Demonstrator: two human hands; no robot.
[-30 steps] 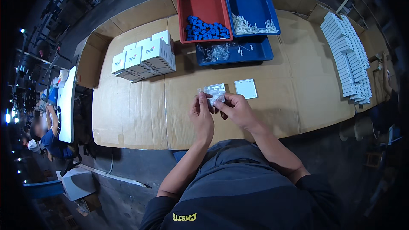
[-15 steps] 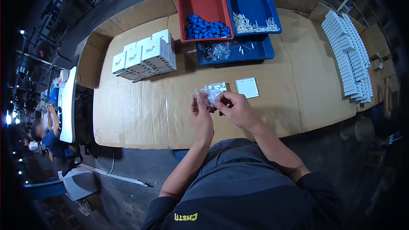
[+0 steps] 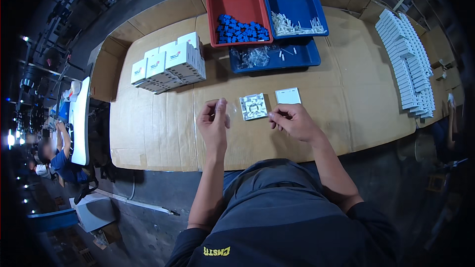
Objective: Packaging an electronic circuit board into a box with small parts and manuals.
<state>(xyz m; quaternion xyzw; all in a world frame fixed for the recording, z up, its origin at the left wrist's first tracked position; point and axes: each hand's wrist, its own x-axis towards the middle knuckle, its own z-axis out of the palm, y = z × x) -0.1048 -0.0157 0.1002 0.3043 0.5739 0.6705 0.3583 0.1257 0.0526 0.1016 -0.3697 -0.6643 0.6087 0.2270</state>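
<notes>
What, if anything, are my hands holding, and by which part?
The left hand seems to pinch clear plastic, part unclear; for the right hand, I cannot tell.

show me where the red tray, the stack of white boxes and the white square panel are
red tray (image 3: 235,2): head view, bare floor
stack of white boxes (image 3: 172,60): head view, middle
white square panel (image 3: 288,96): head view, upper face

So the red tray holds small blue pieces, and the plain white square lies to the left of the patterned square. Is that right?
Not quite: the plain white square lies to the right of the patterned square, as the head view shows. The red tray does hold small blue pieces.
</notes>
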